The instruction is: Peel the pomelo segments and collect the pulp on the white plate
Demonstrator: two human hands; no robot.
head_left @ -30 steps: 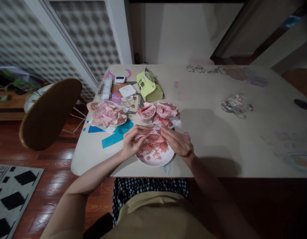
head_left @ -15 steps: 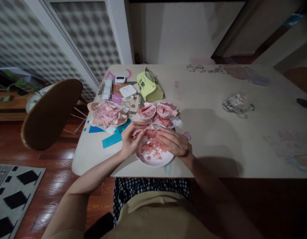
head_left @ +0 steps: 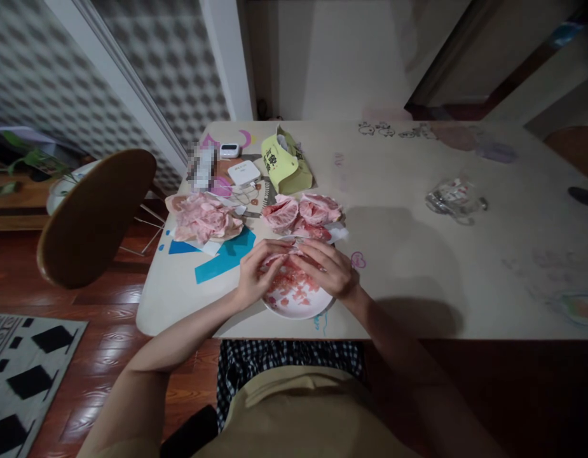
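Observation:
Both my hands are over the near side of a white plate point(head_left: 296, 312), which holds loose bits of pink pomelo flesh point(head_left: 298, 286). Between them is a pomelo segment point(head_left: 290, 251), mostly covered by my fingers. My left hand point(head_left: 261, 267) is closed on its left side, thumb below and fingers above. From the right, my right hand point(head_left: 330, 267) grips the same segment with bent fingers. Just beyond the plate lie larger pomelo pieces point(head_left: 280, 214) with white membrane on them. To the left is a heap of pale pink pomelo peel point(head_left: 205, 219).
Behind the fruit stand a yellow-green printed visor point(head_left: 287, 162), a white flat box point(head_left: 244, 172) and a small white device with a dark display point(head_left: 229, 150). A clear bag of small items point(head_left: 456, 200) lies to the right. A brown chair point(head_left: 98, 219) stands off the table's left side.
My left hand has shifted slightly right and both hands are closer together around the pomelo segment. The plate and the other pieces look the same.

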